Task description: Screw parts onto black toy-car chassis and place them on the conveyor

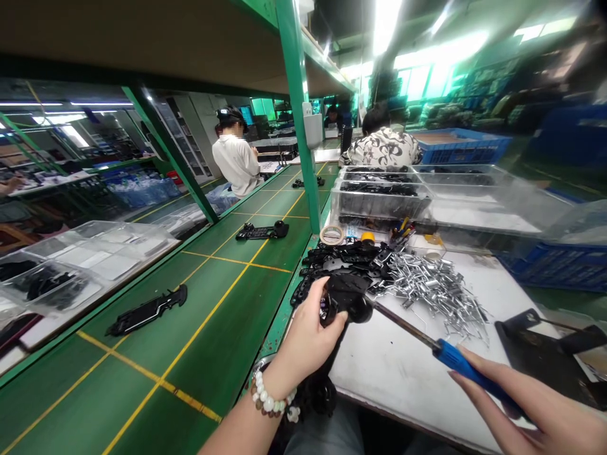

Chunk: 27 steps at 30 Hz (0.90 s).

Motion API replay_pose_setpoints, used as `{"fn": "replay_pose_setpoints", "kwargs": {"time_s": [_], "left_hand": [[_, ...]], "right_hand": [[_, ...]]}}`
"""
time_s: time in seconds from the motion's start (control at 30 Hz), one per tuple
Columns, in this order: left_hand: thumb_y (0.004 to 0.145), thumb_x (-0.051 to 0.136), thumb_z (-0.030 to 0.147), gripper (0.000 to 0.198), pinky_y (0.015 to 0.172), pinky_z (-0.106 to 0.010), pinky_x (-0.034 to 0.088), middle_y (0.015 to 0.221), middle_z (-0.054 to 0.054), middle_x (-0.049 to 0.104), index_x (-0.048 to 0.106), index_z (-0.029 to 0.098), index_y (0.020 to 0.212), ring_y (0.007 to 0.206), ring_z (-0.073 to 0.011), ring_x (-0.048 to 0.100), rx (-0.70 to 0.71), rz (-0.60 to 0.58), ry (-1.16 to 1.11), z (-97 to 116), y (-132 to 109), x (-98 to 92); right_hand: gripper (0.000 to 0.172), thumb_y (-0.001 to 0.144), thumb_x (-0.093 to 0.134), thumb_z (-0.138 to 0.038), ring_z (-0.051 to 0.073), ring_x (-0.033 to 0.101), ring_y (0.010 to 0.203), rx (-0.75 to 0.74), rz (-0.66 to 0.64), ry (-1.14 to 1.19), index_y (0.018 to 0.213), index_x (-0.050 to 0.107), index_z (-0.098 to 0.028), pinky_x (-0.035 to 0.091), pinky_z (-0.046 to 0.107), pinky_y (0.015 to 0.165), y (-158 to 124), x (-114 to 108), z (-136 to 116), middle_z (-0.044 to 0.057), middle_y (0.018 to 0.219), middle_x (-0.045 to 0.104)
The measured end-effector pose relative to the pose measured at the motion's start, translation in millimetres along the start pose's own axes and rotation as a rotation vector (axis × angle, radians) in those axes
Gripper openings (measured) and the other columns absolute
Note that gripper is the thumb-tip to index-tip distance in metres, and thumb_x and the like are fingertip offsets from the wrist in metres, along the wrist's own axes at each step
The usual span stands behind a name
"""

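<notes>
On your far left sits one clear plastic tray (85,265) with black parts in it, beside the green conveyor belt (203,354), which carries three black moulded parts (147,309) set well apart. Past the belt, one co-worker in a white top (234,161) sits at the line. Your left hand (303,341), one beaded bracelet (270,395) on its wrist, curls closed around a black plastic housing (346,303), which you hold over the bench edge. Just behind it lie a heap of black parts (344,262) and one roll of masking tape (331,235). A second co-worker in a patterned shirt (382,146) sits beyond the clear trays. A heap of silver metal clips (436,297) lies on the white bench top (403,373). Your right hand (531,398) wraps closed around one blue-handled screwdriver (455,360), its shaft reaching to the housing
</notes>
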<state>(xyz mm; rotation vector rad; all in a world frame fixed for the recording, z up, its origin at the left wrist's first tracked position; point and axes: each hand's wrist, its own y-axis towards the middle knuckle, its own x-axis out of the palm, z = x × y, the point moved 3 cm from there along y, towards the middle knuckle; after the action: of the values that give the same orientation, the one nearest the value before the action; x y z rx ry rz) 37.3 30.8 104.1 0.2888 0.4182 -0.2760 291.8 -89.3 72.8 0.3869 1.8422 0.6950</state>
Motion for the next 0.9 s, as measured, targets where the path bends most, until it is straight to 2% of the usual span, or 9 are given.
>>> {"fn": "replay_pose_setpoints", "kwargs": {"time_s": [0.1,0.2,0.47,0.67,0.77,0.9], "left_hand": [[0.085,0.052,0.023,0.046,0.1,-0.034,0.039,0.122,-0.004,0.052,0.036,0.025,0.127,0.108,-0.0188,0.053,0.028,-0.013,0.013,2,0,0.9],[0.085,0.052,0.022,0.045,0.1,-0.032,0.039,0.124,-0.003,0.05,0.035,0.025,0.127,0.111,-0.0181,0.05,0.046,-0.012,0.025,3,-1,0.8],[0.085,0.052,0.022,0.046,0.101,-0.035,0.039,0.123,-0.005,0.051,0.036,0.025,0.128,0.109,-0.0197,0.053,0.019,0.002,-0.017,1,-1,0.6],[0.083,0.054,0.022,0.047,0.099,-0.038,0.041,0.122,-0.005,0.053,0.039,0.026,0.127,0.105,-0.0208,0.055,-0.006,0.029,-0.056,0,-2,1.3],[0.083,0.055,0.023,0.047,0.091,-0.036,0.048,0.12,-0.005,0.054,0.04,0.027,0.127,0.103,-0.0213,0.056,-0.035,0.03,-0.099,-1,-2,1.4],[0.083,0.055,0.025,0.046,0.067,-0.03,0.056,0.117,-0.005,0.054,0.04,0.029,0.126,0.094,-0.0205,0.058,-0.093,0.005,-0.185,-3,0,2.8]], "right_hand": [[0.028,0.085,0.059,-0.032,0.016,0.067,0.077,-0.089,-0.062,0.019,0.109,0.059,-0.018,0.053,0.02,0.066,2,7,-12,0.002,0.095,0.07],[0.024,0.087,0.055,-0.031,0.016,0.067,0.075,-0.135,-0.057,0.018,0.107,0.057,-0.017,0.053,0.019,0.062,8,12,-21,0.003,0.091,0.07],[0.022,0.091,0.05,-0.033,0.014,0.067,0.07,-0.158,-0.042,-0.009,0.105,0.056,-0.017,0.051,0.021,0.064,16,13,-26,0.003,0.086,0.07],[0.024,0.09,0.05,-0.033,0.016,0.068,0.075,-0.164,-0.037,-0.023,0.108,0.055,-0.017,0.049,0.023,0.072,12,13,-26,0.004,0.09,0.07],[0.025,0.091,0.049,-0.034,0.016,0.068,0.076,-0.142,-0.045,-0.021,0.109,0.054,-0.018,0.049,0.022,0.071,12,14,-29,0.004,0.091,0.07],[0.023,0.092,0.045,-0.036,0.014,0.068,0.071,-0.097,-0.067,0.006,0.107,0.053,-0.02,0.05,0.019,0.065,17,17,-31,0.002,0.087,0.07]]}}
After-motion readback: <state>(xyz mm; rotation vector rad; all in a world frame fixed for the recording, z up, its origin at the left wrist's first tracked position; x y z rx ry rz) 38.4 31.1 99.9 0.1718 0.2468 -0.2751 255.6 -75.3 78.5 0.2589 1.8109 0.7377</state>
